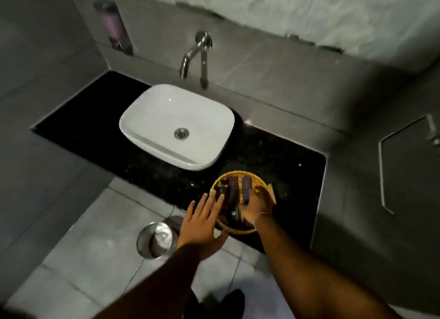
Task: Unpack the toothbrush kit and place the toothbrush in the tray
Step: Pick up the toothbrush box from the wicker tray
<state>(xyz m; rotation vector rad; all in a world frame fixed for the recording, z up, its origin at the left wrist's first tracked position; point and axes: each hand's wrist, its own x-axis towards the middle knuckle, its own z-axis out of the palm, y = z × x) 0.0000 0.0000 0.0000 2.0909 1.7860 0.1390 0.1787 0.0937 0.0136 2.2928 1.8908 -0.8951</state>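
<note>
A round woven yellow tray [238, 230] sits on the black countertop near its front edge. Several dark slim packets lie in it; one long dark packet [232, 194] rests down the middle. My right hand [256, 208] is over the tray's right side, with its fingers closed around a dark purple toothbrush kit box [246, 191]. My left hand [202, 221] hovers at the tray's left rim, palm down and fingers spread, holding nothing. The toothbrush itself is not visible.
A white basin [176, 125] stands on the black countertop [292, 175] to the left, under a chrome wall tap [195, 54]. A steel bin [156, 240] stands on the tiled floor below. A wall rail [383, 175] is at the right.
</note>
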